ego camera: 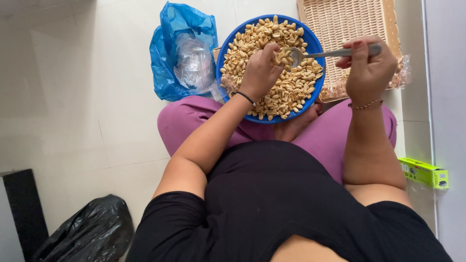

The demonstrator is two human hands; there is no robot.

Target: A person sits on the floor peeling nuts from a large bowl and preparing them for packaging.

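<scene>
A blue bowl heaped with shelled peanuts rests on my lap. My right hand grips the handle of a metal spoon held level over the bowl, its scoop loaded with peanuts. My left hand hovers over the peanuts with its fingers closed against the spoon's scoop, and what it holds is hidden. A small clear bag of peanuts hangs just below that hand at the bowl's left rim.
A blue plastic bag with clear bags inside lies on the tiled floor to the left. A woven tray sits behind the bowl. A green box lies at right, a black bag at lower left.
</scene>
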